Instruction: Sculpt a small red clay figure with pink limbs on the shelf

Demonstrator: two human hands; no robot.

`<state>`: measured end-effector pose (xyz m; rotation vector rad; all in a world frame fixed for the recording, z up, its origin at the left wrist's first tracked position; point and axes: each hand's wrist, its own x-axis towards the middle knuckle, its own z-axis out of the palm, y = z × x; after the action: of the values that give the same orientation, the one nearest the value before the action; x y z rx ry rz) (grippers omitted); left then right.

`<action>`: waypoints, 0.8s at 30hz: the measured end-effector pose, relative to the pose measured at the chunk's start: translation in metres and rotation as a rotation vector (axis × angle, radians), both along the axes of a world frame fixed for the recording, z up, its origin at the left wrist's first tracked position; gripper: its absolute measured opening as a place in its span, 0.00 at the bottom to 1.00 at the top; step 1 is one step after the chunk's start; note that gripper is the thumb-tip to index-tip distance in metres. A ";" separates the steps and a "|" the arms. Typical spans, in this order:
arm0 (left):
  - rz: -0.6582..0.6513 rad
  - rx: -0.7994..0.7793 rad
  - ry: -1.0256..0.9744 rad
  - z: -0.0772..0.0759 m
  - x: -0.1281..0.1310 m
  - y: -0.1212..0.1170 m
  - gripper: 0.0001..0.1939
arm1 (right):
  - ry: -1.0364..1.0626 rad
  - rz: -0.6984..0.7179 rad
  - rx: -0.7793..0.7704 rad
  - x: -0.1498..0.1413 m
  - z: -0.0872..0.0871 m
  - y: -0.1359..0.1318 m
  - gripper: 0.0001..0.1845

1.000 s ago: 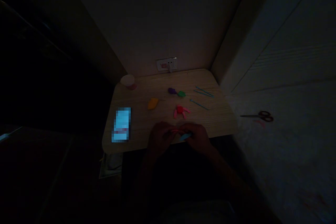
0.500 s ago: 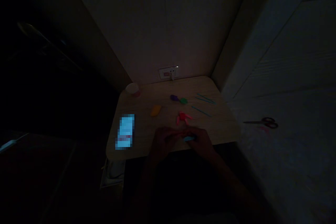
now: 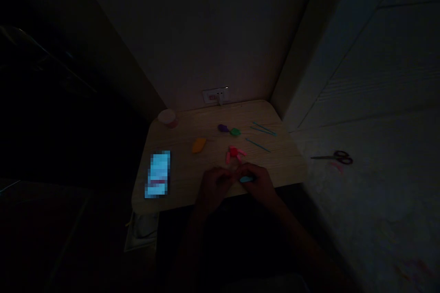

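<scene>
My hands work together at the near edge of a small wooden table (image 3: 220, 146), in dim light. My right hand (image 3: 257, 182) curls around a piece of light blue modelling clay (image 3: 246, 179). My left hand (image 3: 215, 187) sits close beside it with its fingers bent inward, but whatever they hold is too dark to tell. Just beyond my hands lies a red clay figure with pink limbs (image 3: 233, 153). Farther off are an orange clay lump (image 3: 198, 145), joined purple and green clay pieces (image 3: 228, 130), and thin teal sticks (image 3: 257, 145).
A phone with a pixelated screen (image 3: 158, 175) lies at the table's left. A pale clay tub (image 3: 167, 118) stands at the back left, below a wall socket (image 3: 215, 96). Walls border the table's back and right side. Scissors (image 3: 335, 157) lie on the pale floor to the right.
The whole view has shifted slightly with my head. The pink strip seen between my hands earlier no longer shows clearly, and my hands stay close together around the blue clay.
</scene>
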<state>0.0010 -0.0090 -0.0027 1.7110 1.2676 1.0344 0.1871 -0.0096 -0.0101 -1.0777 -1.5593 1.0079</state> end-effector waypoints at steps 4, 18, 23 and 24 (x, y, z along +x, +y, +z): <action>0.084 0.070 0.044 -0.013 0.002 -0.005 0.07 | -0.009 -0.002 0.043 0.001 -0.004 0.000 0.11; 0.103 -0.168 -0.152 -0.015 -0.003 -0.005 0.12 | -0.027 0.089 0.140 0.005 -0.004 -0.006 0.14; 0.174 -0.163 -0.242 -0.017 -0.006 -0.003 0.12 | -0.059 0.049 0.111 0.003 -0.004 -0.007 0.08; 0.183 -0.155 -0.271 -0.017 -0.006 -0.003 0.12 | -0.075 0.041 0.098 0.002 -0.004 -0.007 0.07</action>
<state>-0.0054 -0.0120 -0.0195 1.3078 1.3061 1.1958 0.1895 -0.0163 -0.0144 -1.0297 -1.6800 0.9171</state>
